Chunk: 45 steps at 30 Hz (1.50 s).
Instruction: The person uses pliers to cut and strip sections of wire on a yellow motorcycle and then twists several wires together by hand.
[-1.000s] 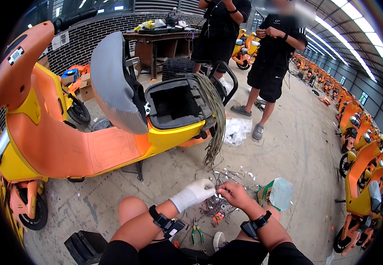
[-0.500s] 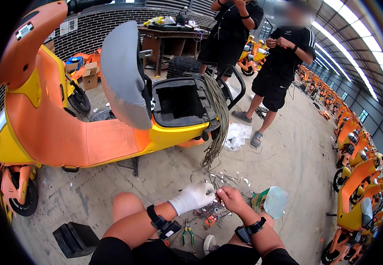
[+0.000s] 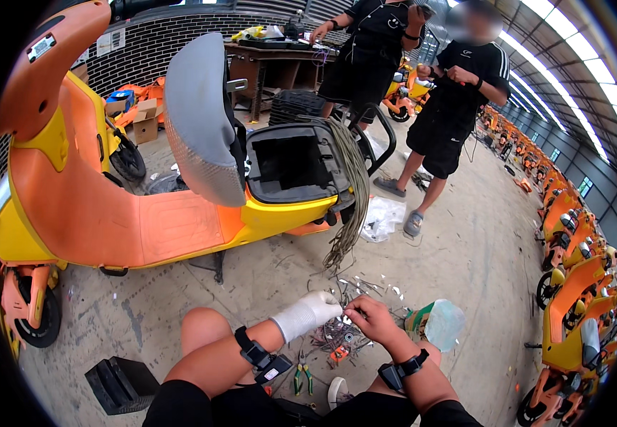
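My left hand wears a white glove and meets my bare right hand low over the concrete floor. Both pinch a small thin piece, seemingly a wire end; it is too small to tell exactly. Under the hands lies a heap of wire scraps and small parts. Green-handled pliers and a small orange tool lie between my knees. An orange and yellow scooter stands in front, seat raised, with a bundle of grey cables hanging over its open compartment.
Two people in black stand behind the scooter near a wooden workbench. A plastic bag lies right of my hands, a black box at lower left. A row of orange scooters lines the right side.
The view has drifted closer and slightly left. My hands stay together over the scrap heap, shifting only slightly. The two standing people have barely moved.
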{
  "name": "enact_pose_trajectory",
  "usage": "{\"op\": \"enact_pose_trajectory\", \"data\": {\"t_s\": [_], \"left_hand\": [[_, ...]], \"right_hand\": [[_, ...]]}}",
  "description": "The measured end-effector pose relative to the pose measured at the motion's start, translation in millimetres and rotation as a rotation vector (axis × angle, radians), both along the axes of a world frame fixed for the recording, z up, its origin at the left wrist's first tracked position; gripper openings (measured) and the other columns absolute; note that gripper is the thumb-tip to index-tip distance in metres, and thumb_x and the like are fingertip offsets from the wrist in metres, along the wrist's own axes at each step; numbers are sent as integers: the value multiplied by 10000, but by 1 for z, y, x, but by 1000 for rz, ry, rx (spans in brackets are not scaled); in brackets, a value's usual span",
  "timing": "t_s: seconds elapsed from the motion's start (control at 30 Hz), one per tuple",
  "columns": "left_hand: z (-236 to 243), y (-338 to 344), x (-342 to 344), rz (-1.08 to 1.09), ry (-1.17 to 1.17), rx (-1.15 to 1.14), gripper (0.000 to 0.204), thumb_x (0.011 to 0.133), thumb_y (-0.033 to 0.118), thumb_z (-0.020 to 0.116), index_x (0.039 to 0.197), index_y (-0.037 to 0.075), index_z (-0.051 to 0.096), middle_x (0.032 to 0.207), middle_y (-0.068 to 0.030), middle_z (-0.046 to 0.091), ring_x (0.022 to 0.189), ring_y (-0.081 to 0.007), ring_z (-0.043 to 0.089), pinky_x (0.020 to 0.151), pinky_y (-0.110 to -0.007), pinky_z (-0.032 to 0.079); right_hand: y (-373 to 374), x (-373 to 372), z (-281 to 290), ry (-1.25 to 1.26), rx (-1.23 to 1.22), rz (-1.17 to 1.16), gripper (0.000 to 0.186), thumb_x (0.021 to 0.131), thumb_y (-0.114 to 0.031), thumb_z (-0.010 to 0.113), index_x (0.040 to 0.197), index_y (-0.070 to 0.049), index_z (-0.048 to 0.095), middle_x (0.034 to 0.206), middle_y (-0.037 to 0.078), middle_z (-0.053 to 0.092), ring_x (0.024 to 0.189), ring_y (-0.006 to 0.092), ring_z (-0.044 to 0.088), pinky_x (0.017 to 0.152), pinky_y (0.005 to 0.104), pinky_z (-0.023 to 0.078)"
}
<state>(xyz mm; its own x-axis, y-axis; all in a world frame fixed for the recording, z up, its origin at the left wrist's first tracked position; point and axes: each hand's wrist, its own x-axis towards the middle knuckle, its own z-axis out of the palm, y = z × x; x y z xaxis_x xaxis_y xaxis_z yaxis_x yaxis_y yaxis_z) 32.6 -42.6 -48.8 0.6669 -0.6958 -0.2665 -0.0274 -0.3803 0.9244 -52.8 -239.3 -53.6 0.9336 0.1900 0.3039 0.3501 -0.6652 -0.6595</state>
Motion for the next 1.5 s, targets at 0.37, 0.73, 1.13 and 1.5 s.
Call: {"op": "enact_pose_trajectory", "data": {"t_s": [0.37,0.73,1.13,1.5], "left_hand": [[12,3,-13,-55,-645,20,311,879,337,608,997,60,686,900,-176,700,865,-348,676,770,-417,524],[-5,-3,0,80,123,-63,283,840,282,574,840,15,670,687,-98,633,617,-220,615,597,-367,479],[7,-1,-3,-31,-282,30,342,878,309,616,1016,-1,667,840,-127,694,811,-249,682,776,-356,527],[8,1,-19,38,-778,-24,239,878,285,596,917,63,677,827,-190,672,811,-378,652,748,-467,509]], "right_hand": [[-4,2,-13,247,109,-89,236,989,-220,582,892,-6,602,662,28,581,596,108,537,581,284,465],[3,6,-3,25,-38,34,200,870,-173,717,1039,-85,658,941,90,663,824,277,650,709,339,523],[-5,10,-10,57,89,-109,201,956,-195,617,884,-15,666,780,102,649,704,214,618,659,326,496],[0,14,-21,516,524,-115,331,1003,-287,559,837,-7,618,679,21,589,608,104,546,582,279,462]]}}
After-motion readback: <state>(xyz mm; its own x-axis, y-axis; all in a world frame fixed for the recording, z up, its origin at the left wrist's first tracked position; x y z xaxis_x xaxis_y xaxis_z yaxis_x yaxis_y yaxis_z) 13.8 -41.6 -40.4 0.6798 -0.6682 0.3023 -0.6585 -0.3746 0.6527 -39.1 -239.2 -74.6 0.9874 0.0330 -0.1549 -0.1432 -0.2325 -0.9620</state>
